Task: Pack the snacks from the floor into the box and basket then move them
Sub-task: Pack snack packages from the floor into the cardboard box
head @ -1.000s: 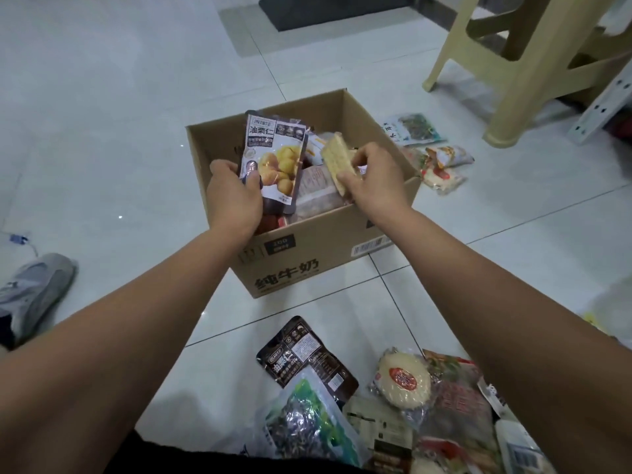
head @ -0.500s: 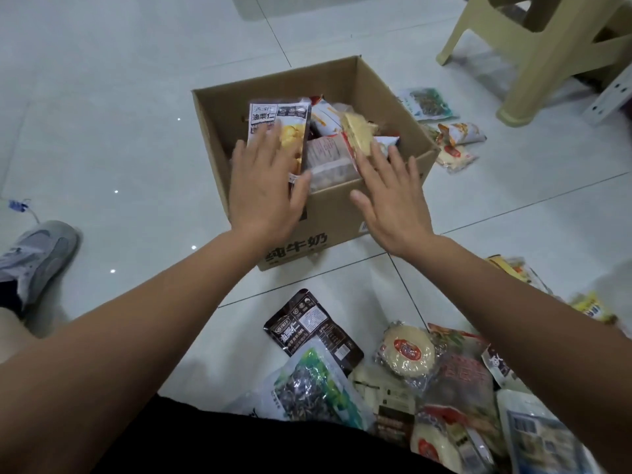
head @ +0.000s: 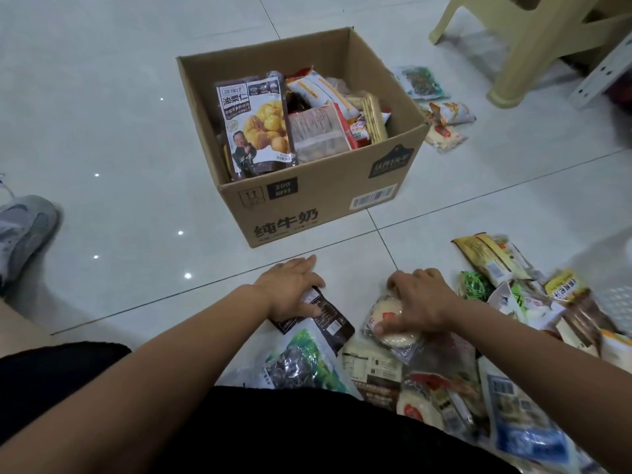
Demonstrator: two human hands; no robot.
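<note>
An open cardboard box (head: 318, 203) stands on the tiled floor, filled with snack packs; a chestnut pack (head: 254, 128) stands upright at its left and a cracker pack (head: 374, 118) at its right. In front of the box, my left hand (head: 290, 290) grips the top of a dark brown snack pouch (head: 325, 319) lying on the floor. My right hand (head: 415, 302) closes over a round white cake in clear wrap (head: 393, 331). A pile of several snack packs (head: 427, 381) lies around and below both hands.
More packs lie right of the box (head: 441, 118) and at the far right (head: 533, 289). A beige plastic stool (head: 533, 46) stands at the upper right. A grey shoe (head: 24, 230) is at the left edge. A white mesh basket edge (head: 619, 302) shows far right.
Both hands left the box, where they released the chestnut and cracker packs, and came down to the pile. The left now grips the dark pouch, the right the round cake.
</note>
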